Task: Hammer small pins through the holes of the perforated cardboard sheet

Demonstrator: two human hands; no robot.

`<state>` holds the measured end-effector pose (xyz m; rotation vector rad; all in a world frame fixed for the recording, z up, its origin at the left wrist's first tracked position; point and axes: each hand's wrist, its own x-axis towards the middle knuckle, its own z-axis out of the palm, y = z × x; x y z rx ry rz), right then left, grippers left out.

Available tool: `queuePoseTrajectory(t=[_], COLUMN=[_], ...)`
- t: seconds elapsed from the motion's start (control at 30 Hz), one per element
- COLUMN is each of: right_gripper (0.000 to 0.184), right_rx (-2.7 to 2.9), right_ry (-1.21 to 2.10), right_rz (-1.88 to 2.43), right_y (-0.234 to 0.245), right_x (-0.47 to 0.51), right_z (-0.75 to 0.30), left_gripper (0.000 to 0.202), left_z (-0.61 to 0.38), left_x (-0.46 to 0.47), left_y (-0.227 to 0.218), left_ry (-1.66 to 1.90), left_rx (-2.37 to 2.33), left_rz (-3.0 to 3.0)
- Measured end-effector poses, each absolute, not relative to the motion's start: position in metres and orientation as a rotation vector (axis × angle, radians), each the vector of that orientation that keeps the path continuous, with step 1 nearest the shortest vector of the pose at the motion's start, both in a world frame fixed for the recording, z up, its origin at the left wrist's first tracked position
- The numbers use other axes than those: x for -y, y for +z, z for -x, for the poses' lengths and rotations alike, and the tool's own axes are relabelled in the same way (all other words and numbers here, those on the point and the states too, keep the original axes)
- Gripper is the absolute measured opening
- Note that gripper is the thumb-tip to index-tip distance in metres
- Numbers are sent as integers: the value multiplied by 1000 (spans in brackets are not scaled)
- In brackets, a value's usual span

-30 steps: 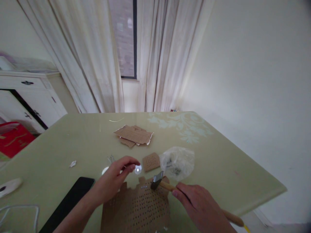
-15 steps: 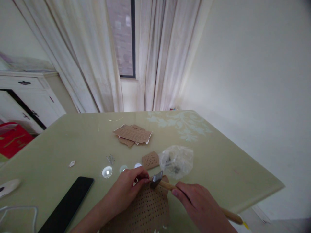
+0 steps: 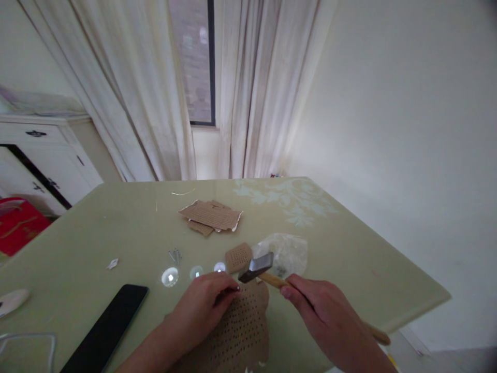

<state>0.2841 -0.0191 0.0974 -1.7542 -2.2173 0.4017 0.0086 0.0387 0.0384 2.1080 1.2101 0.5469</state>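
My left hand (image 3: 204, 308) rests on a brown perforated cardboard piece (image 3: 243, 336) near the table's front edge, its fingertips pinched on something small I cannot make out at the piece's top edge. My right hand (image 3: 324, 316) grips the wooden handle of a hammer (image 3: 262, 268). The metal head hangs raised just above and right of the left fingertips. A crumpled clear plastic bag (image 3: 289, 251) with small dark items lies just behind the hammer head.
On the pale green table (image 3: 349, 243) lie a small perforated cardboard square (image 3: 237, 257), torn cardboard pieces (image 3: 212, 215), a few nails (image 3: 175, 255), a black phone (image 3: 106, 326) and light spots. A white cabinet (image 3: 42, 160) stands left; curtains hang behind.
My left hand moved from the nails area to the top edge of the perforated cardboard and pinched there. The hammer head has lifted up and back from the cardboard.
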Motion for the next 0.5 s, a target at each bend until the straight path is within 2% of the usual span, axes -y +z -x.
queuePoseTrajectory(t=[0.27, 0.5], right_gripper=[38, 43], right_rx=[2332, 2285], right_ry=[406, 398], right_rz=[1778, 1743], right_y=[96, 95], right_x=[16, 20], right_z=[-274, -275], left_gripper=[20, 18], left_z=[-8, -5], left_x=[-37, -39], left_y=[37, 34], left_ry=[549, 594], left_rx=[-1156, -1129], left_rz=[-2169, -2100])
